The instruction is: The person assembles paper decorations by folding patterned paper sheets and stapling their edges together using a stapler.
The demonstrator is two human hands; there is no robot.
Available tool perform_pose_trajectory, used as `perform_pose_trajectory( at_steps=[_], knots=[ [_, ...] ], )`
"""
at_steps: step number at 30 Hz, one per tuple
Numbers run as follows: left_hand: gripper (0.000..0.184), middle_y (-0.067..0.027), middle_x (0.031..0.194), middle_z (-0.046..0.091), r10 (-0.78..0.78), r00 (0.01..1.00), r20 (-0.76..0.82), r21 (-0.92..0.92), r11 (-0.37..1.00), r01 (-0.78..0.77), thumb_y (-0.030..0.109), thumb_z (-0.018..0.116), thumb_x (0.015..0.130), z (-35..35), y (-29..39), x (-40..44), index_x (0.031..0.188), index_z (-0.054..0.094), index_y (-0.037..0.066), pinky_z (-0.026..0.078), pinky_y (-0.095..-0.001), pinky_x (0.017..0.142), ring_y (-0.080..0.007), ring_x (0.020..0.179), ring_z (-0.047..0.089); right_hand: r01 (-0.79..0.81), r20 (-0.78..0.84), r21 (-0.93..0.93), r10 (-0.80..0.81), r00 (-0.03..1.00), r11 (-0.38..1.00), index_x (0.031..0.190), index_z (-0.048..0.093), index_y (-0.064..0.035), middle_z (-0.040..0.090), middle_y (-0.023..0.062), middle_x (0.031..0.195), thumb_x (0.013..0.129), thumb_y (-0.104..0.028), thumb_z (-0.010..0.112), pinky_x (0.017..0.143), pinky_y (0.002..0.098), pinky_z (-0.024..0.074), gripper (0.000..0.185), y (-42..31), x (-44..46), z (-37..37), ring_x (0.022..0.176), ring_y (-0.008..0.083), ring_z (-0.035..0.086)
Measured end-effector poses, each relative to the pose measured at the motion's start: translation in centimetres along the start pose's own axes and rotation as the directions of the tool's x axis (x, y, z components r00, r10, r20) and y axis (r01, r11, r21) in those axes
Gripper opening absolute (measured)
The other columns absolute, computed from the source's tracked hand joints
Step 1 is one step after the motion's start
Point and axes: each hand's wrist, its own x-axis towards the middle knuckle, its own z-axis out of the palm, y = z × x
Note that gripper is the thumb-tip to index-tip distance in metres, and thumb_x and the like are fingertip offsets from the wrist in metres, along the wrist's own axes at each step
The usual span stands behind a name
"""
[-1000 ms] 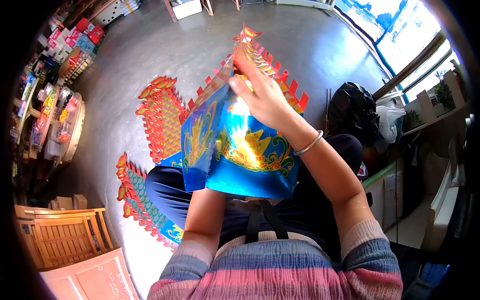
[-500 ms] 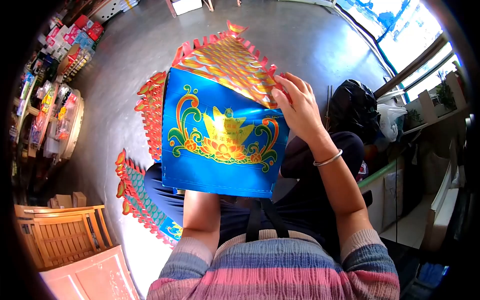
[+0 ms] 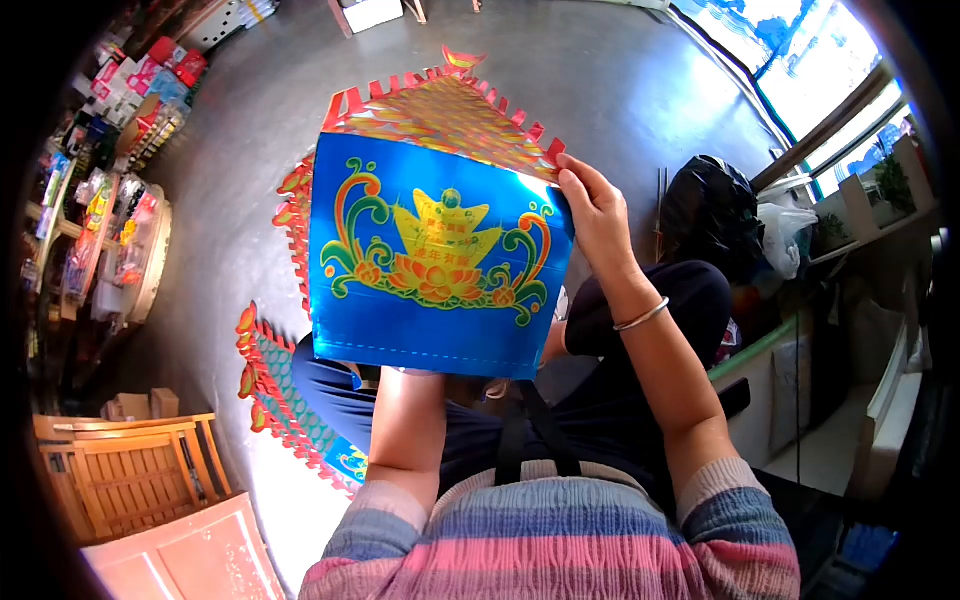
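Observation:
A blue foil panel (image 3: 440, 335) with a yellow lotus design faces me over my lap. It joins a scaled orange-gold part (image 3: 450, 115) edged with red tabs, tipped by a red tail piece at the top. My right hand (image 3: 597, 205) pinches the upper right corner of this decoration between thumb and fingers. Only my left forearm (image 3: 408, 425) shows; the left hand is hidden behind the blue panel. On the floor at the left lie a green scaled decoration (image 3: 290, 385) with red edging and, partly covered by the panel, a red one (image 3: 295, 215).
Shelves of packaged goods (image 3: 130, 235) stand at the left, a folded wooden chair (image 3: 140, 465) at the lower left. A black plastic bag (image 3: 710, 215) and a white bag (image 3: 783, 240) sit on the right, near a planter shelf.
The decoration has turned and opened out, so the blue panel faces me, and it has shifted left. My right hand has moved from its top to its upper right corner.

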Motion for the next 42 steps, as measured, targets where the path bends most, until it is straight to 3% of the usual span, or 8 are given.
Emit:
perform_pose_trajectory(
  at_steps=[7,12,15,19,20,34,38,42],
  knots=[
    [0.046,-0.0113,0.125,0.051,0.003,1.000,-0.006,0.000,1.000,-0.003,0.030,0.054,0.089,-0.1,0.3,-0.1,0.129,0.045,0.008,0.046,-0.0429,0.088,-0.0270,0.108,0.054,0.009,0.009,0.094,-0.010,1.000,0.996,0.130,0.047,-0.0039,0.062,0.0109,0.102,0.089,-0.017,0.057,0.082,0.0265,0.0462,0.045,0.9,-0.6,-0.2,0.090,0.0140,0.057],
    [0.046,-0.0113,0.125,0.051,-0.010,1.000,-0.024,-0.001,1.000,0.010,0.030,0.054,0.089,-0.2,-0.3,-0.5,0.129,0.045,0.008,0.046,-0.0430,0.088,-0.0270,0.107,0.054,-0.542,0.232,0.646,0.538,0.810,0.538,0.120,0.054,0.0023,0.063,0.0122,0.102,0.088,-0.007,0.057,0.079,0.0286,0.0503,0.033,2.5,0.8,-2.0,0.090,0.0197,0.062],
    [0.046,-0.0113,0.125,0.051,-0.042,0.999,-0.029,-0.005,0.999,0.042,0.030,0.054,0.089,-0.1,-1.1,-0.9,0.129,0.045,0.008,0.046,-0.0430,0.088,-0.0270,0.107,0.054,-0.569,0.408,0.711,0.417,0.812,0.413,0.111,0.058,0.0020,0.065,0.0115,0.096,0.089,-0.011,0.058,0.073,0.0304,0.0527,0.026,5.6,0.7,-1.9,0.082,0.0199,0.064],
    [0.046,-0.0113,0.126,0.051,-0.079,0.997,-0.023,-0.012,0.997,0.078,0.030,0.054,0.089,0.2,-2.1,-1.3,0.129,0.045,0.008,0.046,-0.0430,0.087,-0.0270,0.107,0.055,-0.480,0.249,0.791,0.518,0.818,0.378,0.106,0.059,-0.0024,0.063,0.0078,0.100,0.090,-0.013,0.057,0.071,0.0306,0.0513,0.020,6.6,0.3,-0.8,0.085,0.0175,0.062],
    [0.046,-0.0113,0.126,0.051,-0.088,0.996,-0.024,-0.007,0.996,0.088,0.030,0.054,0.089,0.2,-2.3,-1.4,0.129,0.045,0.008,0.046,-0.0430,0.087,-0.0270,0.107,0.055,-0.403,0.247,0.551,0.318,0.915,0.731,0.106,0.059,-0.0034,0.061,0.0075,0.101,0.092,-0.015,0.054,0.073,0.0314,0.0505,0.019,8.3,1.2,-1.7,0.087,0.0174,0.060],
    [0.046,-0.0113,0.126,0.051,-0.263,0.965,-0.004,0.084,0.961,0.262,0.031,0.053,0.089,-2.2,-4.2,-5.9,0.129,0.045,0.008,0.047,-0.0432,0.086,-0.0271,0.106,0.055,0.009,-0.042,0.805,0.042,0.998,0.594,0.097,0.066,-0.0019,0.066,-0.0001,0.084,0.089,-0.013,0.061,0.067,0.0212,0.0461,0.015,-1.4,4.3,-5.0,0.074,0.0075,0.059],
    [0.029,-0.0035,0.108,0.059,-0.155,0.845,-0.512,0.110,0.964,0.244,0.030,0.050,0.091,-11.3,-3.4,-5.4,0.110,0.056,0.009,0.044,-0.0366,0.082,-0.0161,0.094,0.054,0.197,-0.193,0.605,-0.098,0.976,0.771,0.092,0.065,0.0027,0.066,0.0031,0.085,0.088,-0.009,0.059,0.067,0.0204,0.0448,0.013,-2.8,3.9,-5.2,0.076,0.0066,0.056],
    [0.056,-0.0018,0.128,0.047,0.214,0.966,-0.145,0.333,0.930,-0.156,0.048,0.042,0.094,-6.2,-1.2,-2.8,0.137,0.038,0.012,0.033,-0.0391,0.097,-0.0161,0.116,0.043,0.439,-0.227,0.067,-0.414,0.881,0.896,0.096,0.063,0.0052,0.066,0.0111,0.099,0.085,-0.003,0.060,0.073,0.0242,0.0476,0.015,-4.9,2.0,-4.2,0.085,0.0137,0.061]
  ],
)
